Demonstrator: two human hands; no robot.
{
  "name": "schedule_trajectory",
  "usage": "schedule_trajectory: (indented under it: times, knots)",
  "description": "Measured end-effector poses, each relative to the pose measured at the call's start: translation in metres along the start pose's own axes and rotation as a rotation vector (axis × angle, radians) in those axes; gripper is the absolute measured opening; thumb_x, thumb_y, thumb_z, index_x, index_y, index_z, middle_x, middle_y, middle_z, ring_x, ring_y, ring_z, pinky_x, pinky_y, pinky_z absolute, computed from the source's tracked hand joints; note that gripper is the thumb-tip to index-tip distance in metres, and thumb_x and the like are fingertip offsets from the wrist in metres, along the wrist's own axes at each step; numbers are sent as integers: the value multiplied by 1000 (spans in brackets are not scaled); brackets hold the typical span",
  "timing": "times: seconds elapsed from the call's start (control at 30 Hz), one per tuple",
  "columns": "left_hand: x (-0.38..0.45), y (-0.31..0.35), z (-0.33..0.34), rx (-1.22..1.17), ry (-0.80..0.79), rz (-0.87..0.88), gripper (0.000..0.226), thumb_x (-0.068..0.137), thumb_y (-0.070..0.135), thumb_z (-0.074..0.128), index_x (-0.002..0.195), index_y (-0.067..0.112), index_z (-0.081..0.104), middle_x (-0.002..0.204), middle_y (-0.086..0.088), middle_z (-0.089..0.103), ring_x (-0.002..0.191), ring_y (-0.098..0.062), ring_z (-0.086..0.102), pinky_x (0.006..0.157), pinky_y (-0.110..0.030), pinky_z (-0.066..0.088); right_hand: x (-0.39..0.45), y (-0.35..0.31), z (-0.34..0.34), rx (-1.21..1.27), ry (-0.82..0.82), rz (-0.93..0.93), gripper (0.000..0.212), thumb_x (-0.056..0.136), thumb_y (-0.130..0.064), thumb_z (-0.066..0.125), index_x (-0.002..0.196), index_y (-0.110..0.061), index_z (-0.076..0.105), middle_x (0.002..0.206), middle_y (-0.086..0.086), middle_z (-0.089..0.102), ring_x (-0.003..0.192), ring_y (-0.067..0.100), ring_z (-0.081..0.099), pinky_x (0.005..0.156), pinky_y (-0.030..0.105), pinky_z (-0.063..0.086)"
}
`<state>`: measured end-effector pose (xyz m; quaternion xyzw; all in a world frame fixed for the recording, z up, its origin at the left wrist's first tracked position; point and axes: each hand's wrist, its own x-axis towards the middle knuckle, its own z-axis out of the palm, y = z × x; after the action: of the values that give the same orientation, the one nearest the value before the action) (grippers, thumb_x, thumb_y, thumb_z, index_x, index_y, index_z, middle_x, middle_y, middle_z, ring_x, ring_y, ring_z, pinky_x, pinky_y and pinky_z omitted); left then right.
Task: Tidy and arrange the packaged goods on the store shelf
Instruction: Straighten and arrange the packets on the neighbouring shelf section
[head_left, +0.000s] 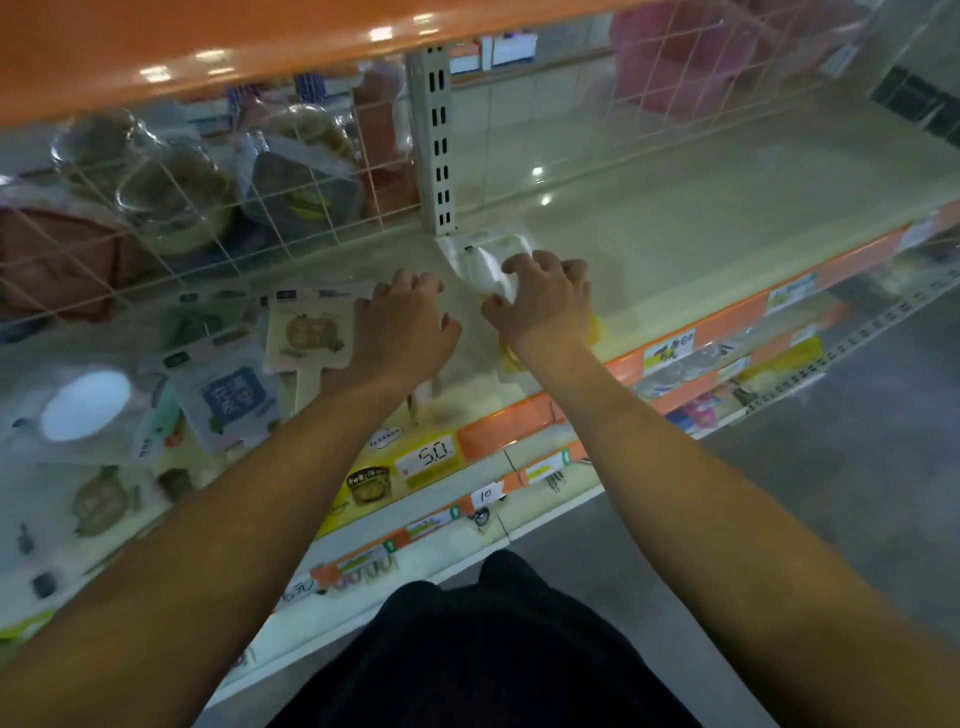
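On the cream shelf (675, 218), close to the grey post (437, 140), lies a clear packet with something white inside (485, 267). It sits at the back, just past the middle of the shelf. The right hand (540, 301) is curled over the packet's near end, with bent fingers and thumb gripping it. A bit of yellow wrapper (595, 330) peeks out under this hand. The left hand (402, 325) is just beside it. Its fingers are bent too, and they lie on the top edge of a cream packet with a pumpkin picture (309, 332), but I cannot tell if they are holding anything.

More packets lie to the left, such as a grey-blue packet (228, 405) and a bag with a white round thing (85, 405). They lie at all angles and overlap.

I think the clear packet is slippery. If the hand pulls too fast, the packet could slide free, or drop off the front edge with its price tags (434, 454). The left arm could also bump the loose pile and mess it up more.
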<state>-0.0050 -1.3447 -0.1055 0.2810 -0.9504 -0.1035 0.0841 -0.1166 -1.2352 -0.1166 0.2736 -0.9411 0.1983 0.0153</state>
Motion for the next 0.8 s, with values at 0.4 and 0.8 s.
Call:
schedule_trajectory:
  times: [0.4,0.8]
  knots:
    - [12,48,18,46,-5,-182,39,88,36,52,123,17,52,125,-10,51,110,-34,52,89,-44,44,27,37,14,-44,-180,-106,47,92,-57,48,130,-31,51,140,5,41,121,33,36,98,44,34]
    - [4,73,24,86,-21,-292,40,91,40,48,128,23,48,131,-4,48,117,-28,48,91,-41,38,25,62,13,-63,-172,-256,48,90,-56,47,128,-27,51,139,9,41,124,35,35,104,44,33]
